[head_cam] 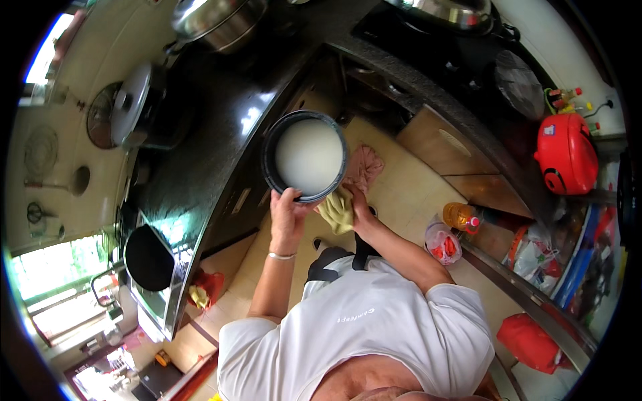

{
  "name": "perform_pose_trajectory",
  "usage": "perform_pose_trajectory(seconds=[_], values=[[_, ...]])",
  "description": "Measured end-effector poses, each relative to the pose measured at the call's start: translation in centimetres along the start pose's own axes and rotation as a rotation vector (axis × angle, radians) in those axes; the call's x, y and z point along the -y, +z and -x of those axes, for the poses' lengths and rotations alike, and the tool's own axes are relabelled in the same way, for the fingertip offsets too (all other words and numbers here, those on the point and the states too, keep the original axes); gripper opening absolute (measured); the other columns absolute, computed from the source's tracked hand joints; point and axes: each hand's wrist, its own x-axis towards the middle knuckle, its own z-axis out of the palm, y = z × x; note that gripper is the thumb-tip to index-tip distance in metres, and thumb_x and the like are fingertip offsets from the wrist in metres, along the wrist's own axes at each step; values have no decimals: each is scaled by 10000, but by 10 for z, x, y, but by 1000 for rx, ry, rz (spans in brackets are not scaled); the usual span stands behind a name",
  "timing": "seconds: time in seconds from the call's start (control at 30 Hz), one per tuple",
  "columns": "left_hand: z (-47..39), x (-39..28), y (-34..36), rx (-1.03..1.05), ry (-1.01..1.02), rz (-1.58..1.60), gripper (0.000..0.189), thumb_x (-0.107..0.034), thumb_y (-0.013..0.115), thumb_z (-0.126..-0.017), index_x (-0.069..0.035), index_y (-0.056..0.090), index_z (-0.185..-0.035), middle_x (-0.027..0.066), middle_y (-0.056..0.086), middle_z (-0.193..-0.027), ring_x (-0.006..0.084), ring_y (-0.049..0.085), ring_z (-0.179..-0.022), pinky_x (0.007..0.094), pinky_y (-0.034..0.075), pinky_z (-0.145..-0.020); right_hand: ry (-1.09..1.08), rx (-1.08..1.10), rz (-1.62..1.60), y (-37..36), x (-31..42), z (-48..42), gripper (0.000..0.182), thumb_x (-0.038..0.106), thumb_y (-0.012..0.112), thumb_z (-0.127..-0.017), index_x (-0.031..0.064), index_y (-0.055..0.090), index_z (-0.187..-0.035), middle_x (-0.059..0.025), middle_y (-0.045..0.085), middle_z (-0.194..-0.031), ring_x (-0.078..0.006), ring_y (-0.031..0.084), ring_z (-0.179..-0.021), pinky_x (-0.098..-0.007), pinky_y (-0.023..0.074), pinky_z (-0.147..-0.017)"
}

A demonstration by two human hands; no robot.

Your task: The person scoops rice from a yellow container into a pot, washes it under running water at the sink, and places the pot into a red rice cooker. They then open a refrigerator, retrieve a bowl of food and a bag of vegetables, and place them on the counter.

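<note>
My left hand [290, 215] grips the near rim of a dark round cooking pot [269, 160], thumb over the edge. Cloudy whitish liquid [309, 156] lies inside the pot; whatever is under its surface cannot be seen. At the pot's lower right side, my right hand [359, 203] is closed on a yellow-green cloth [337, 213], which hangs down beneath the pot's edge. Whether the right fingers also touch the pot is hidden. The pot is held in the air, in front of the counter's edge.
A dark stone counter [225, 110] runs along the left, bearing a lidded pot [133, 105] and a steel steamer [220, 25]. The sink [150, 295] holds a black pan [149, 258]. On the right stands a red rice cooker [567, 153]. A pink cloth [365, 165] and an oil bottle [459, 216] appear lower down.
</note>
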Motion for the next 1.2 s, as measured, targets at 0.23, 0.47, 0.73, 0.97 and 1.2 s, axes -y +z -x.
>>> perform_pose_trajectory(seconds=[0.23, 0.47, 0.73, 0.97, 1.2], values=[[23, 30, -38, -99, 63, -108, 404, 20, 475, -799, -12, 379, -1190, 146, 549, -1094, 285, 639, -937, 452, 599, -738, -231, 43, 40, 1, -50, -31, 364, 317, 361, -996, 44, 539, -1160, -104, 623, -1080, -222, 634, -948, -359, 551, -805], [38, 54, -103, -181, 44, -358, 448, -23, 504, -804, 27, 389, -1235, 135, 569, -1082, 231, 648, -910, 359, 614, -694, -229, -16, 87, -43, -102, -31, 433, 409, 393, -985, 56, 528, -1196, -104, 605, -1128, -242, 612, -1000, -387, 544, -825], [61, 37, -137, -209, -63, -336, 350, -3, 490, -805, 92, 461, -1141, 187, 620, -991, 281, 679, -762, 361, 619, -586, -293, -46, 291, -71, -118, -33, 349, 306, 429, -987, 37, 541, -1178, -95, 621, -1095, -208, 633, -945, -349, 549, -796], [88, 23, -162, -193, -31, -398, 403, 12, 474, -810, 89, 415, -1201, 199, 619, -1000, 294, 689, -734, 345, 612, -529, -188, 47, 301, -59, -94, -34, 365, 312, 430, -978, 37, 594, -1155, -77, 657, -1059, -175, 644, -934, -298, 533, -821], [116, 6, -186, -179, -125, -428, 427, 29, 474, -820, 62, 395, -1238, 185, 628, -996, 263, 688, -716, 313, 600, -498, -10, -50, 563, 6, -90, -28, 413, 313, 424, -982, 21, 565, -1239, -70, 619, -1175, -146, 589, -1048, -289, 471, -913]])
